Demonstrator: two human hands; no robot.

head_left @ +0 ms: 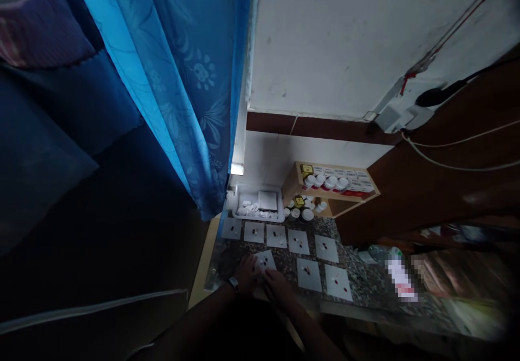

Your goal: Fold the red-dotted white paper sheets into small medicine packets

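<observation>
Over at the far left of the frame, hanging clothes (49, 30) fall into shadow, and beside them a bright blue curtain (174, 79) drops toward the worktop (361, 282). Below its hem, a row of five paper squares (231, 229) sets off rightward, each lying flat with a few small red, dark and pale pieces on it, pills by the look of them. Now low centre, where the action is: the left hand (246, 276), a band (233, 284) on its wrist, has its fingers curled at the left of another paper sheet (266, 259). Just above that row sits a white tray (280, 202) with loose white pieces in it, perhaps finished packets, too small to be certain. In comes the right hand (279, 288) at the sheet's lower edge, fingers bent; whether either hand pinches the paper, I cannot tell. Further right stands a wooden shelf (291, 183) of boxes and white-capped bottles (331, 182), and below it two more loaded squares (309, 275). So the laying-out looks done: seven squares loaded, flat and unfolded, one in work between the hands. Rightmost, a clear plastic bottle (377, 253) lies on its side.
</observation>
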